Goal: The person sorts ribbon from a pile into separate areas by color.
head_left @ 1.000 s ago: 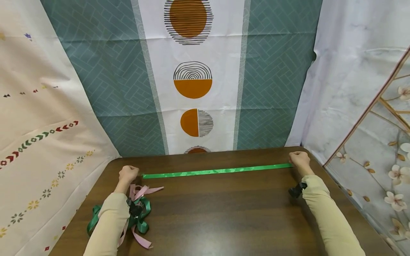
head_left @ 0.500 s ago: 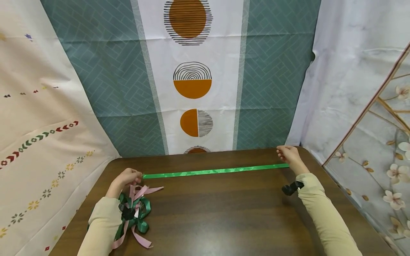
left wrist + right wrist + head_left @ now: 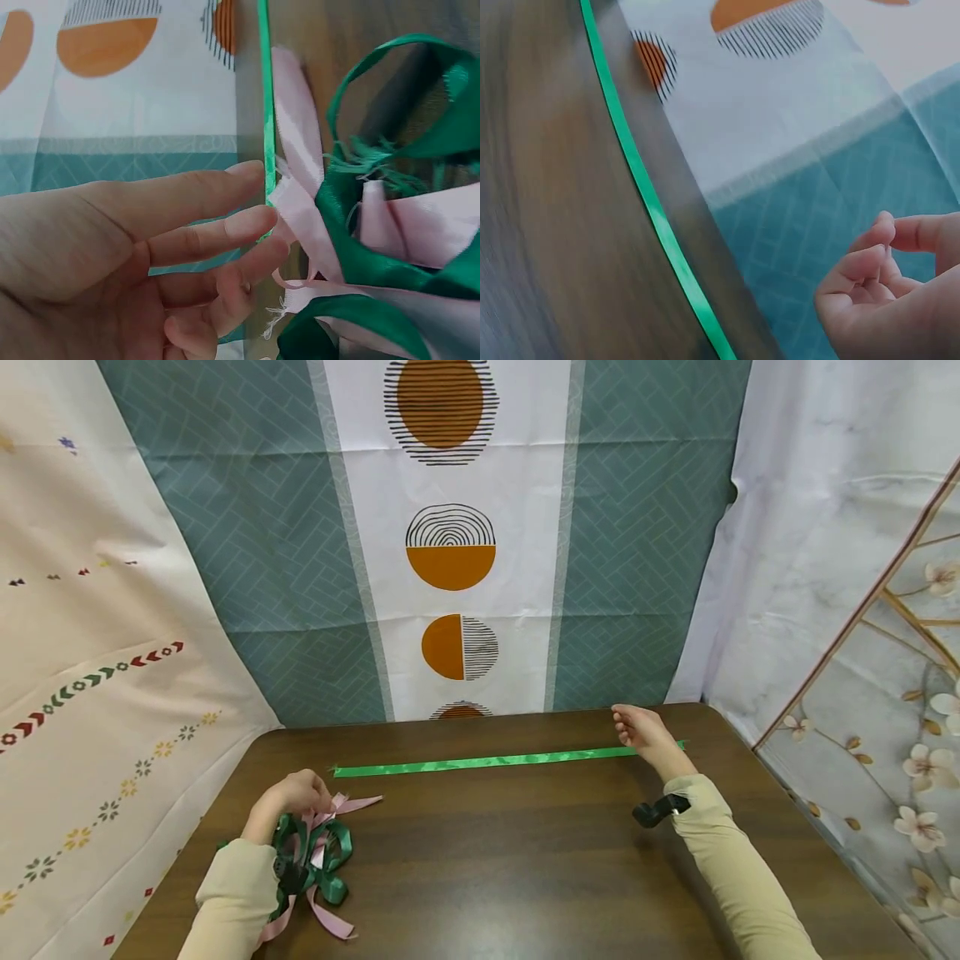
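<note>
A bright green ribbon (image 3: pixel 480 763) lies stretched flat across the far part of the table, both its ends frayed. On the left is a heap of dark green ribbon (image 3: pixel 334 889) and pink ribbon (image 3: pixel 362 805). My left hand (image 3: pixel 288 800) hovers at this heap. In the left wrist view its thumb and index finger are apart, close to a pink ribbon strip (image 3: pixel 295 105), with nothing held. My right hand (image 3: pixel 647 737) is above the bright green ribbon near its right end. Its fingers are loosely curled and empty in the right wrist view, the thumb close to the index finger.
The brown wooden table (image 3: pixel 510 860) ends against a patterned cloth (image 3: pixel 465 593) at the back. A pale embroidered cloth (image 3: pixel 112 693) hangs on the left and a floral one (image 3: pixel 862 718) on the right. Each wrist carries a small black camera (image 3: pixel 658 810).
Both hands have come away from the ends of the bright green ribbon. My left hand has moved down to the ribbon heap; the right has shifted left. The bright green ribbon stays flat.
</note>
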